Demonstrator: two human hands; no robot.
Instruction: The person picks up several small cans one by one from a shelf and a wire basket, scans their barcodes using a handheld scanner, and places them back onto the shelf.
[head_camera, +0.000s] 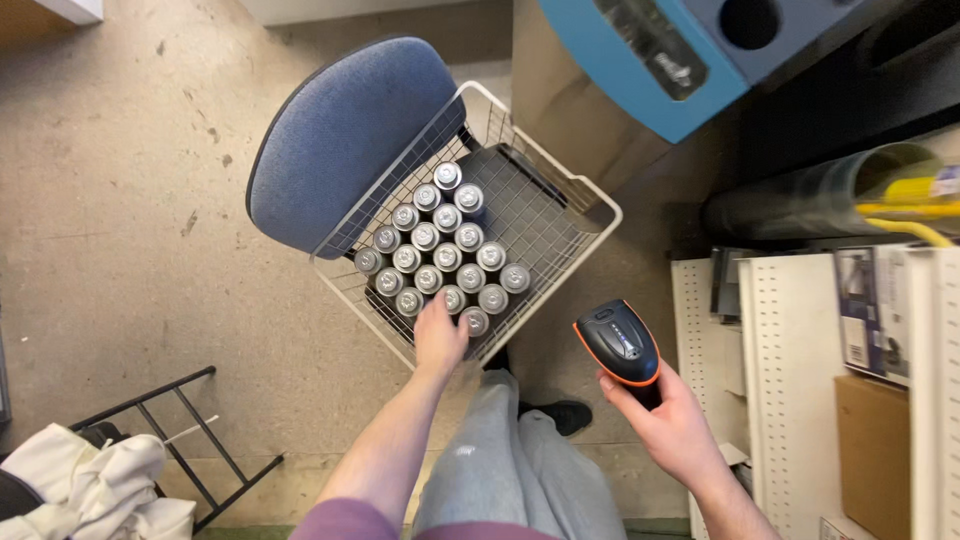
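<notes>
Twenty silver cans (447, 257) show in one wire basket (596, 214), with perhaps another hidden under the hand. There is one blue chair (340, 140), one handheld scanner (618, 342) and one black shoe (563, 414).

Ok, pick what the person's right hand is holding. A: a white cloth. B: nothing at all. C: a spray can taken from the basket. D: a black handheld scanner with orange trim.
D: the right hand grips a black scanner with orange trim, held apart from the wire basket, while the left hand rests on the cans.
</notes>
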